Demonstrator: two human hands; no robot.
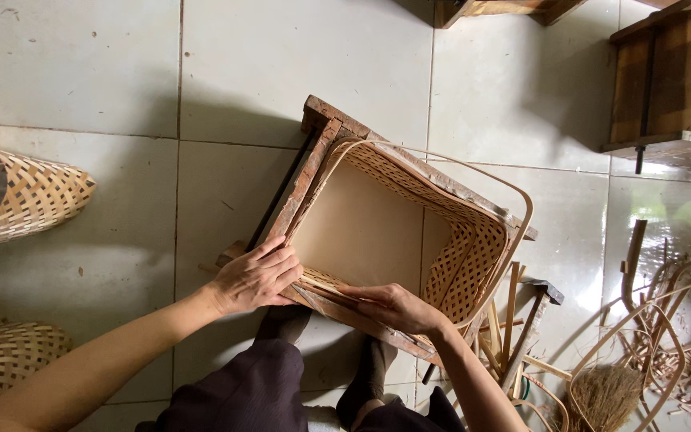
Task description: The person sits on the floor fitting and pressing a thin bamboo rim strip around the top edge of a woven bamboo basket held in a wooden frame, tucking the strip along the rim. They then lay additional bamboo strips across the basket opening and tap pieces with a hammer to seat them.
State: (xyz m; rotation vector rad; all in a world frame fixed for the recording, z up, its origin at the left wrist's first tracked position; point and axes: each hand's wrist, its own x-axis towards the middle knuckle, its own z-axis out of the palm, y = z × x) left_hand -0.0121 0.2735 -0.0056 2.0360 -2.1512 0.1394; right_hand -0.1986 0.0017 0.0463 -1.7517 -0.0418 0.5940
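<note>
The square woven bamboo basket (441,232) sits inside a weathered wooden box frame (313,172) on the tiled floor (281,64), its pale base bare. The left hand (256,278) lies flat, fingers closed, on the frame's near-left corner; the right hand (393,308) pinches the basket's near rim. Steady pressure should keep the weave square. Finished woven baskets (25,196) lie far left.

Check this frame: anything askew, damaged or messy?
The rim strip bows loose off the far side of the basket, not flush with the wooden frame. Bamboo scraps lie scattered on the floor at right. Left hand and right hand press the near edge.
</note>
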